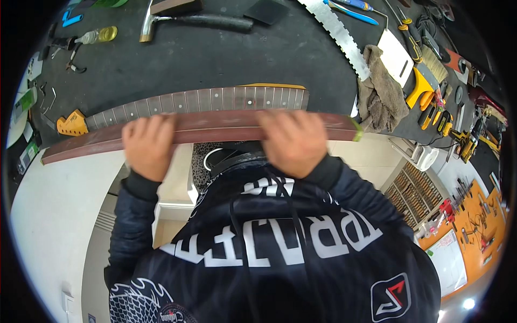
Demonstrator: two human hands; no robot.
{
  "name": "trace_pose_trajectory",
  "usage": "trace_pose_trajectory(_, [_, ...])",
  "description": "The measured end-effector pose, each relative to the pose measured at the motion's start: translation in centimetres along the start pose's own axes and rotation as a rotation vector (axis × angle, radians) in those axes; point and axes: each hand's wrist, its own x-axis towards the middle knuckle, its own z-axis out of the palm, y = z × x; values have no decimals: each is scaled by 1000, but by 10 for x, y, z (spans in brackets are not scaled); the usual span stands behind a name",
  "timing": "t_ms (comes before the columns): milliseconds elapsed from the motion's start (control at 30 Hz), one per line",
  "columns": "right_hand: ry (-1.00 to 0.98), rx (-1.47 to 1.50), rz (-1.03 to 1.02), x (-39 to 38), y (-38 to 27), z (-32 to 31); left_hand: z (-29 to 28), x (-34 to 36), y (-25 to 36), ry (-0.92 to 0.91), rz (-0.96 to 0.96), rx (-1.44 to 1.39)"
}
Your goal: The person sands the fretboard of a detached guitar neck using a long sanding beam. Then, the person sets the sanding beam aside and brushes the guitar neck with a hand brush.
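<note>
A long reddish-brown beam [215, 119] with greenish-yellow ends lies crosswise at the bench's near edge. My left hand [149, 142] is wrapped over it left of the middle. Right of the middle, my right hand [295, 141] closes over the same beam, slightly blurred. Just beyond it rests a guitar neck [199, 101], its dark fretboard with pale dots facing up. The wooden headstock [72, 124] points left. The beam covers part of the neck's near side; whether the two touch, I cannot tell.
A hammer [207, 21] lies at the back of the black bench [183, 59]. At the right are a notched metal straightedge [339, 40], a crumpled brown towel [381, 99] and several hand tools. A small bottle of yellow liquid [105, 35] lies at the far left.
</note>
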Motion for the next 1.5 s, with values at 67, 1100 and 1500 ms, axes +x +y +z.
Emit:
trace_pose_trajectory(67, [-8,-42,-14,-30,38,-16,2,19,44,-21,32,51])
trace_pose_trajectory(1100, [-56,94,46,5,56,-26,-7,56,34,-72,37,-68])
trace_pose_trajectory(1500, [-68,48,67,17,54,-28,-15,72,24,-172,-1,-136])
